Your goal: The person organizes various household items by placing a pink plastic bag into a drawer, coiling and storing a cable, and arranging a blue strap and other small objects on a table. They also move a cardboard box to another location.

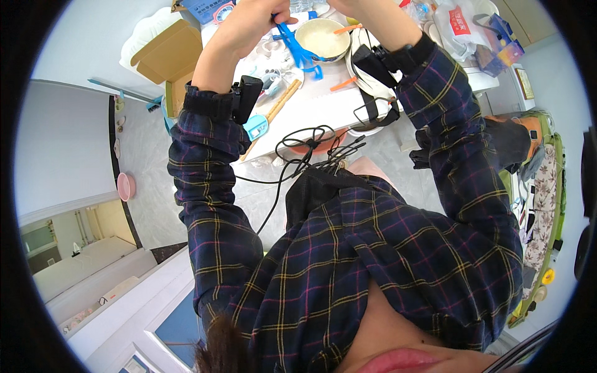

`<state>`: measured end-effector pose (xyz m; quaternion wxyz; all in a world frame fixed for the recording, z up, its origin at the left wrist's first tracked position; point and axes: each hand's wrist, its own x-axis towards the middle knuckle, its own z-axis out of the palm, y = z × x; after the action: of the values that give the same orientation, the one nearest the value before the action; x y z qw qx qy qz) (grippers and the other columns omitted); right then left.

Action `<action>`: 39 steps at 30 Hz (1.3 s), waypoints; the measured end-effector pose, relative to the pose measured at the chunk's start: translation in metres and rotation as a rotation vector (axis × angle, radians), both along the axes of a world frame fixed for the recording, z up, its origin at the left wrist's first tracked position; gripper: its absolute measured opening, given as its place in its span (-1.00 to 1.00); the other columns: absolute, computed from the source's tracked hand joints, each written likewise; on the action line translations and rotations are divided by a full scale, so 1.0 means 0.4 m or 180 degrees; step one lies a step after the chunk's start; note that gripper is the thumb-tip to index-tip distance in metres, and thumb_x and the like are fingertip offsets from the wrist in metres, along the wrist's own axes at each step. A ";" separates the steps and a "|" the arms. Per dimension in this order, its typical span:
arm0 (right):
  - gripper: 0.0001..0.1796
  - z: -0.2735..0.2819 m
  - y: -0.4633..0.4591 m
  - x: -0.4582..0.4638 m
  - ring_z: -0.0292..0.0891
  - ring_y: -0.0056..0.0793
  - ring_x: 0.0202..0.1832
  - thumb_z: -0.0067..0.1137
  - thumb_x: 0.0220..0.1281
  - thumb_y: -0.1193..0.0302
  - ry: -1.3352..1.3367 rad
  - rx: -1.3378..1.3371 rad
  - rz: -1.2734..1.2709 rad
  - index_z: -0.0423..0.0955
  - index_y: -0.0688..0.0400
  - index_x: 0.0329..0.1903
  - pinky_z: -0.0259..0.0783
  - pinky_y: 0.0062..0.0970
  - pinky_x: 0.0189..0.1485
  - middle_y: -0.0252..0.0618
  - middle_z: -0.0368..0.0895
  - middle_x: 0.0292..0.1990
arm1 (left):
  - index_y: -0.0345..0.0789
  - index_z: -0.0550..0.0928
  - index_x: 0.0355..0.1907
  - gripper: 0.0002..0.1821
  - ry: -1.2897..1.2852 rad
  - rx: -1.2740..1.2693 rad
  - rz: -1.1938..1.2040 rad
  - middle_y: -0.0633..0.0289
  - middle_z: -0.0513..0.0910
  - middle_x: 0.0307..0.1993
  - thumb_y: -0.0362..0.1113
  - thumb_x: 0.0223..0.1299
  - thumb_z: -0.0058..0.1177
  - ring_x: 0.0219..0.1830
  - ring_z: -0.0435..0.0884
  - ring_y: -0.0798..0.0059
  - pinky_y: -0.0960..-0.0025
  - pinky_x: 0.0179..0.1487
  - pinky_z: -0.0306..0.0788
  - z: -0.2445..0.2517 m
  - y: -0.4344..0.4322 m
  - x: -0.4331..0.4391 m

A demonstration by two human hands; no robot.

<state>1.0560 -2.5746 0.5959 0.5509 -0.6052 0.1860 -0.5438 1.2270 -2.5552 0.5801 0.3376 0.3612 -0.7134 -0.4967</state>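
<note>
My left hand [261, 21] is at the top of the view with its fingers closed on a bundle of blue ribbon-like strips [298, 51], which hang down over the white table. My right hand [347, 3] is mostly cut off by the top edge, so its fingers are hidden. Between my forearms stands a patterned bowl [322, 39] with pale contents, an orange strip [347, 29] lying over its rim. Another orange strip [343, 84] lies on the table [322, 105]. A wooden ruler [283, 100] lies to the left, beside a light-blue scoop-like container [256, 127].
An open cardboard box [179, 60] is at the table's left. Black cables [310, 144] hang at the front edge. A white bag with black straps [368, 79] lies right of the bowl. Plastic bags [459, 28] crowd the right end. A pink basin [126, 186] stands on the floor.
</note>
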 end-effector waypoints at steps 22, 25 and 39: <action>-0.72 -0.291 0.160 0.014 0.01 -0.71 -0.68 -0.22 0.41 0.22 0.0011 0.3034 0.2134 0.35 0.14 -0.31 0.03 -0.62 -0.64 -0.49 0.17 -0.64 | -0.34 0.48 -0.38 -0.73 0.1084 -0.0518 0.1752 0.30 0.39 -0.59 -0.17 0.32 -0.13 -0.50 0.38 0.49 0.35 -0.31 0.34 -0.020 -0.058 0.067; -0.63 -0.304 0.151 0.021 0.37 -0.51 -0.50 -0.15 0.36 0.09 -0.0986 0.3484 0.2407 0.38 0.16 -0.18 0.36 -0.55 -0.48 -0.30 0.43 -0.46 | -0.39 0.56 -0.34 -0.86 -0.1631 -0.3987 0.1644 0.09 0.53 -0.26 -0.34 0.12 0.06 -0.30 0.56 0.20 0.27 -0.30 0.43 -0.065 0.028 0.020; -0.86 -0.331 0.136 0.004 0.36 -0.58 -0.54 0.00 0.22 0.47 0.0124 0.3175 0.1604 0.42 0.24 -0.20 0.34 -0.56 -0.53 -0.35 0.45 -0.48 | -0.24 0.35 0.19 -0.25 -0.2542 -0.2691 -0.0490 0.18 0.31 0.26 -0.53 -0.27 -0.02 0.29 0.27 0.24 0.10 0.37 0.05 -0.080 0.252 0.001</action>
<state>1.0577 -2.5202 0.4633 0.8799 -0.3068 0.2805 -0.2301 1.2273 -2.4545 0.5481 0.1203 0.3015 -0.9457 -0.0175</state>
